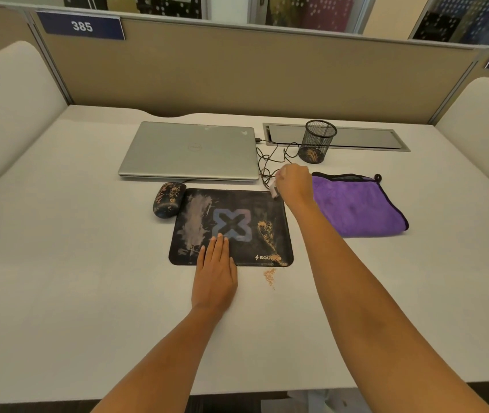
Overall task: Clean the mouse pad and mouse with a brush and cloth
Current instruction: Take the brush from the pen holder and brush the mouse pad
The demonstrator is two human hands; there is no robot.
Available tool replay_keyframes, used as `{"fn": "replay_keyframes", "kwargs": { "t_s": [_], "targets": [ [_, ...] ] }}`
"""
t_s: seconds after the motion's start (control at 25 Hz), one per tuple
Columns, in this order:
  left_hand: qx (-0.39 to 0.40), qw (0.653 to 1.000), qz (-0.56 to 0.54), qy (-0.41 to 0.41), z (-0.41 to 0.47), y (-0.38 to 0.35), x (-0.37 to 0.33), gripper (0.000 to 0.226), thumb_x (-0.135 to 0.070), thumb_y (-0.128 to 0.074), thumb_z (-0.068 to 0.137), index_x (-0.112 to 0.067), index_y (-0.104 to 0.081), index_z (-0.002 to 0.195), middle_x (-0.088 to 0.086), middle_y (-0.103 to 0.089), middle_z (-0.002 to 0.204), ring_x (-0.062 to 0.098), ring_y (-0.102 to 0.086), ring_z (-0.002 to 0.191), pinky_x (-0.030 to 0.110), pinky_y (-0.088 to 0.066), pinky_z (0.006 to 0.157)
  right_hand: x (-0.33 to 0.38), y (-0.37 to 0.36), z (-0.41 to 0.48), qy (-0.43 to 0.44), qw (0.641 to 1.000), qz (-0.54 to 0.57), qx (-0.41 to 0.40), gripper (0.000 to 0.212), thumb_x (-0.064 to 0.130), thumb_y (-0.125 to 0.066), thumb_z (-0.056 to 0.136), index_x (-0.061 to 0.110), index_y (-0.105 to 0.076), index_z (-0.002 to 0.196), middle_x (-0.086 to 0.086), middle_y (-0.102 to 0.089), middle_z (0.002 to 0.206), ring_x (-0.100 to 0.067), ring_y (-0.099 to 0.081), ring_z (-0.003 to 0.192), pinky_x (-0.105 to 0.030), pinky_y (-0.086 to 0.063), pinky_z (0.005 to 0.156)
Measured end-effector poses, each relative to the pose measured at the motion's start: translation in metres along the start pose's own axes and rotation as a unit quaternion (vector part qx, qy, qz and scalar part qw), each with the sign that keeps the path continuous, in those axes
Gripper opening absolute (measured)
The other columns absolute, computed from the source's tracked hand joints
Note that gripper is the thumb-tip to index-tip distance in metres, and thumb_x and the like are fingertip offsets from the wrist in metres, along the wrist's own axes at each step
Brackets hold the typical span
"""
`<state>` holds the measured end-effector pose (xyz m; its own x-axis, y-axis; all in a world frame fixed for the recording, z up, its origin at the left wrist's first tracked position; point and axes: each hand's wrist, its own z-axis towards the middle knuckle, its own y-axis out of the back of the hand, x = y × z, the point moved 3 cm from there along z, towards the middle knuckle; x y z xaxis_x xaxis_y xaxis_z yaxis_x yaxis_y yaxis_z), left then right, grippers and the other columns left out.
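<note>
Mouse pad (pixel 249 204): on the bench (pixel 88 263), long axis left to right; orange grit (pixel 265 231) on its right half, a pale smear (pixel 195 222) on its left.
Left hand (pixel 215 272): flat over the pad's near edge, fingers straight, pressing it down.
Right hand (pixel 294 183): at the pad's far right corner, fingers curled round a small pale thing, probably the brush (pixel 273 190), mostly hidden.
Key relation: the grit lies on the near side of the brush, down the pad's right side; the right hand is nearer it.
Mouse (pixel 168 203): touching the pad's far left corner, soiled.
Cloth (pixel 356 207): just right of the pad.
</note>
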<state>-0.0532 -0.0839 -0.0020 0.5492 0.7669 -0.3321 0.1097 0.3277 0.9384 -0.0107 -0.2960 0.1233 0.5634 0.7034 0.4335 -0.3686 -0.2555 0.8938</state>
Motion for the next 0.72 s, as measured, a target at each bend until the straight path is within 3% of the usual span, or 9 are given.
{"fn": "replay_keyframes", "kwargs": {
  "t_s": [0.12,0.24,0.32,0.52,0.72],
  "targets": [
    [0.001,1.000,0.000,0.003,0.000,0.001,0.000,0.063,-0.038,0.003,0.089,-0.013,-0.009,0.147,0.002,-0.009,0.156,0.015,-0.001,0.144,0.028,0.009,0.113,-0.009,0.001,-0.022,0.078,0.993,0.027,0.088,0.024,0.009,-0.051,0.094,0.000,-0.067,0.110,-0.011,-0.066,0.103,-0.024,-0.061,0.094,-0.011,-0.042,0.068],
    [0.003,1.000,0.002,0.003,-0.001,0.002,0.000,0.061,-0.036,-0.003,0.090,-0.013,-0.009,0.147,0.002,-0.009,0.156,0.015,-0.001,0.144,0.028,0.009,0.114,-0.015,0.005,-0.037,0.096,0.987,-0.005,0.127,0.024,0.016,-0.053,0.094,0.009,-0.069,0.111,-0.014,-0.067,0.114,-0.026,-0.061,0.104,-0.026,-0.047,0.084],
    [0.003,1.000,-0.001,0.002,-0.001,0.002,-0.001,0.061,-0.036,-0.004,0.090,-0.013,-0.009,0.147,0.002,-0.009,0.156,0.015,-0.001,0.144,0.028,0.009,0.113,-0.017,0.010,-0.046,0.113,0.975,-0.065,0.179,0.024,0.018,-0.053,0.094,0.012,-0.069,0.111,-0.013,-0.066,0.117,-0.026,-0.059,0.106,-0.030,-0.046,0.087],
    [0.002,1.000,0.002,0.000,-0.001,0.001,0.000,0.061,-0.036,-0.004,0.090,-0.013,-0.010,0.147,0.003,-0.010,0.156,0.015,-0.001,0.144,0.028,0.009,0.113,-0.031,0.030,-0.076,0.173,0.949,-0.081,0.252,0.017,0.010,-0.059,0.086,0.010,-0.075,0.093,-0.006,-0.072,0.104,-0.021,-0.064,0.091,-0.027,-0.047,0.072],
    [0.003,1.000,0.000,0.000,-0.002,0.002,-0.001,0.063,-0.037,-0.002,0.089,-0.013,-0.008,0.147,0.002,-0.008,0.156,0.015,0.000,0.144,0.027,0.010,0.113,-0.033,0.039,-0.078,0.110,0.983,0.001,0.147,0.019,0.010,-0.056,0.090,0.010,-0.074,0.097,-0.007,-0.072,0.101,-0.019,-0.064,0.089,-0.030,-0.050,0.077]
  ]
}}
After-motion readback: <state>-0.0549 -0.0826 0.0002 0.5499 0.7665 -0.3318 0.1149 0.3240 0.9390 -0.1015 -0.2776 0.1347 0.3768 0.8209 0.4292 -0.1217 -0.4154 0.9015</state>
